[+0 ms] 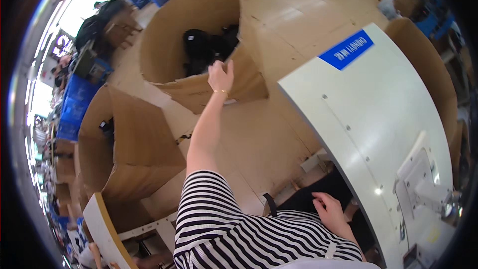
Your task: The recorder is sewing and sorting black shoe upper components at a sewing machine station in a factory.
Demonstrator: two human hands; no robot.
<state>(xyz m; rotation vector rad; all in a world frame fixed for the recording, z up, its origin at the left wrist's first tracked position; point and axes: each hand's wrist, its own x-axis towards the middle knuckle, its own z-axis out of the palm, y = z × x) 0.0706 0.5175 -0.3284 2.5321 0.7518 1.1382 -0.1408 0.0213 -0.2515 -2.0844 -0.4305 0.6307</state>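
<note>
My left arm (204,134) is stretched far forward, and my left hand (220,76) is at the near rim of a large cardboard box (164,30). Its fingers are loosely bent, with the thumb apart from them, and I see nothing held between them. Just beyond the fingertips, several black fabric items (198,44) lie inside the box; their exact kind is hard to make out. My right hand (328,209) rests low by my lap, fingers apart and slightly bent, beside black material (316,192) and close to the white table's edge.
A white worktable (368,104) with a blue label curves along my right, bearing a white machine (423,189). Another open cardboard box (144,144) stands at the left, above a wood-edged table (102,224). Blue bins (77,102) stand farther left. Tan floor (284,25) stretches ahead.
</note>
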